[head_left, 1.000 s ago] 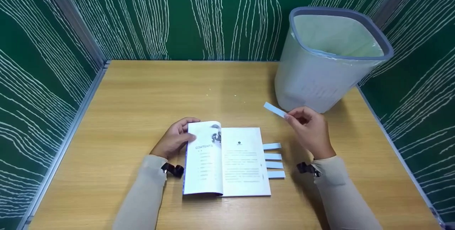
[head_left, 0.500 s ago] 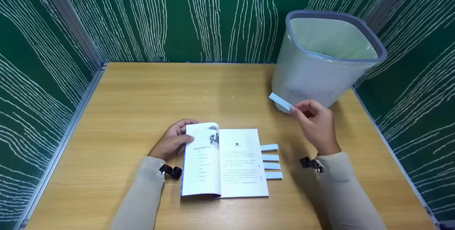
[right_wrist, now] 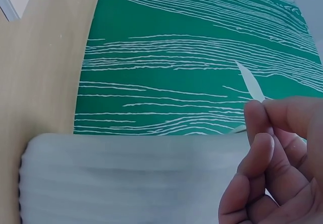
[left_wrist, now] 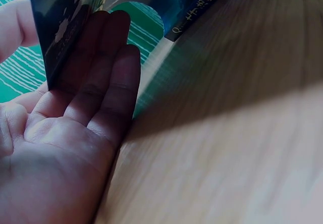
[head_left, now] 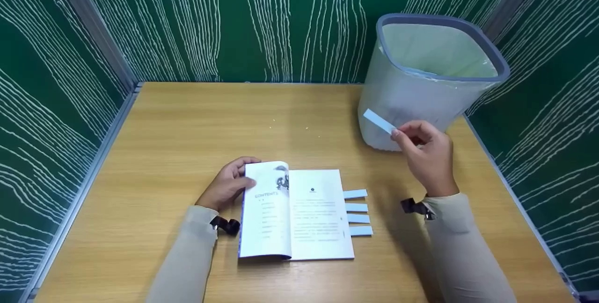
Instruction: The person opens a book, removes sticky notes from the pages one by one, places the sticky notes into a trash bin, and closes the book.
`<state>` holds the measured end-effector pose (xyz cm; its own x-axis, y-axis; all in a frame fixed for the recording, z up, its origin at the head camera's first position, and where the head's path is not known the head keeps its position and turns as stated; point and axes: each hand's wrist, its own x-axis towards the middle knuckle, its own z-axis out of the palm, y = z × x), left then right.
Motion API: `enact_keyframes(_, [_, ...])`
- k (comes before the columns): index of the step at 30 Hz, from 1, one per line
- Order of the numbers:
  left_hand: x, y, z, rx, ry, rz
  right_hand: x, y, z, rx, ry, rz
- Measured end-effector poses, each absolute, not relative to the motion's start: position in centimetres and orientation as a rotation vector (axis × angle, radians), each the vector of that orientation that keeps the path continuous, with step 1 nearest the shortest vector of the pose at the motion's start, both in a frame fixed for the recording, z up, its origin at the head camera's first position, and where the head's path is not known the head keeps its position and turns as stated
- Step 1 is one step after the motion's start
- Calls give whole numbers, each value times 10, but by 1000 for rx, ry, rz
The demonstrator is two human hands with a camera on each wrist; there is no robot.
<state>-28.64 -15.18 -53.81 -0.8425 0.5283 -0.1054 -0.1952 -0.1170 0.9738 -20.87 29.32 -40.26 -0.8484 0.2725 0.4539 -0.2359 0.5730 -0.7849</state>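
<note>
- While the left hand (head_left: 225, 187) is gripping the open book (head_left: 320, 232) between the desk's (head_left: 196, 120) side edges, the right hand (head_left: 430, 158) is pinching a paper strip (head_left: 378, 120).
- It is rising toward the back-right corner's bin (head_left: 421, 99), so apparently parting from the book.

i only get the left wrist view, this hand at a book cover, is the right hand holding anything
Observer: Yes, the right hand pinches a pale blue strip by one end.
Operator: any more of those around
Observer: Four more strips jut past the right-hand edge of the open book.
Operator: and what's past that hand
Observer: A bin stands beyond it, open at the top.
</note>
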Motion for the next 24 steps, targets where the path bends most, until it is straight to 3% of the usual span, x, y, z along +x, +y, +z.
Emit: enact_keyframes(24, [-285, -152, -538, 396, 1676, 2013, -210, 274, -349, 40, -2152, 1234])
